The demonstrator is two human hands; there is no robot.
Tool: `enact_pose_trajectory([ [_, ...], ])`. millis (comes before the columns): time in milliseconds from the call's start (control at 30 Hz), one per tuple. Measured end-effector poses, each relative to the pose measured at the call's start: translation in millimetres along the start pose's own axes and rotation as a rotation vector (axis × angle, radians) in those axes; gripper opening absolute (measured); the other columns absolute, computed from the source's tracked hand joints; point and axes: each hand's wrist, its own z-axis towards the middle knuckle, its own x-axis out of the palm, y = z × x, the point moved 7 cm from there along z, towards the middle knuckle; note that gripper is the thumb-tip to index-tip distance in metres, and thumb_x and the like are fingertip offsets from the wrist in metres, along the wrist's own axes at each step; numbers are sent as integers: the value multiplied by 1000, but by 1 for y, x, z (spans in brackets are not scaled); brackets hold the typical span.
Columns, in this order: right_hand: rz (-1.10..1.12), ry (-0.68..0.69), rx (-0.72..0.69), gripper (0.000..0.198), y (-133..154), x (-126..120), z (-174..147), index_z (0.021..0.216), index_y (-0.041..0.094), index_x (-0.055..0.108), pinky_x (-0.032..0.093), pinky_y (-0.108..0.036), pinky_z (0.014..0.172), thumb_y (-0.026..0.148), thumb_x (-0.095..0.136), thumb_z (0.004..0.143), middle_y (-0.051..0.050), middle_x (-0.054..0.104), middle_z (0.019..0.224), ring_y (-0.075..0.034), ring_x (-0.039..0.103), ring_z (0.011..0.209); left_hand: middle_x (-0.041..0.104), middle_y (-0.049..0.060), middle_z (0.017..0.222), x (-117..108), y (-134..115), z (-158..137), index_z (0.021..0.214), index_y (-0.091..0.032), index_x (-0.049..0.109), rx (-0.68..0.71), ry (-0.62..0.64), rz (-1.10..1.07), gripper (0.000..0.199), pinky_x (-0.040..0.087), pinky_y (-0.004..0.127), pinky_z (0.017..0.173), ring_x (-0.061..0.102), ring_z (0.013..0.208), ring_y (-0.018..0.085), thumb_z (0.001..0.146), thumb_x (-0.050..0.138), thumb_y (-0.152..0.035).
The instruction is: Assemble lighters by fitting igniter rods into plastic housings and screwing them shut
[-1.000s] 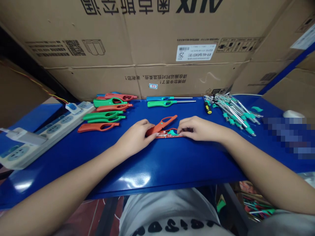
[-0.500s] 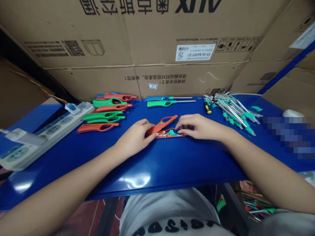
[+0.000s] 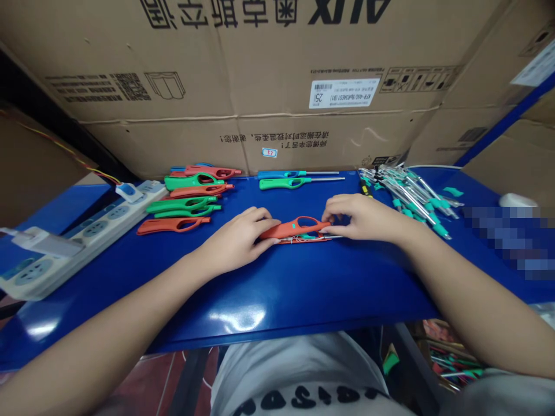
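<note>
An orange lighter shell half [image 3: 288, 230] lies over its matching lower half [image 3: 299, 240], with a gap along the near side where thin wires and a teal trigger show. My left hand [image 3: 246, 234] is closed on the handle end of both halves. At the other end, my right hand [image 3: 351, 216] pinches the upper half near the nozzle, where a metal rod [image 3: 333, 237] sticks out under the fingers. Farther back, two long lighters with metal rods, a blue one [image 3: 277, 174] and a green one [image 3: 281, 183], lie side by side.
Orange and green lighter shells [image 3: 173, 225] lie in a row on the left, beside a white power strip [image 3: 99, 225]. A pile of metal rods with teal parts [image 3: 414, 196] and a yellow-black screwdriver [image 3: 365, 188] are at the right. A cardboard sheet [image 3: 195, 86] stands behind.
The upper orange shell half has swung down from a raised tilt to lie along the lower half. My right hand has shifted from the inner parts to the nozzle end.
</note>
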Motion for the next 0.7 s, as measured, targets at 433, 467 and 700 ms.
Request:
enact_pose_trajectory([
  [433, 29, 196, 53, 22, 4, 13, 1, 80, 17, 67, 34, -26, 62, 37, 67, 89, -3, 64, 80, -14, 54, 70, 66, 9, 116, 8, 4, -1, 123, -16, 67, -21, 76, 13, 29, 52, 40, 95, 61, 105, 25, 97, 61, -30],
  [467, 27, 197, 55, 22, 4, 13, 1, 80, 17, 66, 34, -26, 62, 37, 67, 89, -3, 64, 80, -14, 54, 70, 66, 9, 116, 9, 4, 0, 123, -16, 67, -23, 76, 15, 29, 52, 40, 95, 61, 105, 25, 97, 62, -29],
  [700, 39, 202, 59, 23, 5, 12, 0, 80, 17, 66, 34, -26, 62, 38, 68, 89, -3, 62, 80, -14, 53, 70, 67, 10, 116, 7, 0, 0, 122, -17, 68, -17, 65, 22, 29, 53, 39, 94, 63, 106, 25, 95, 62, -26],
])
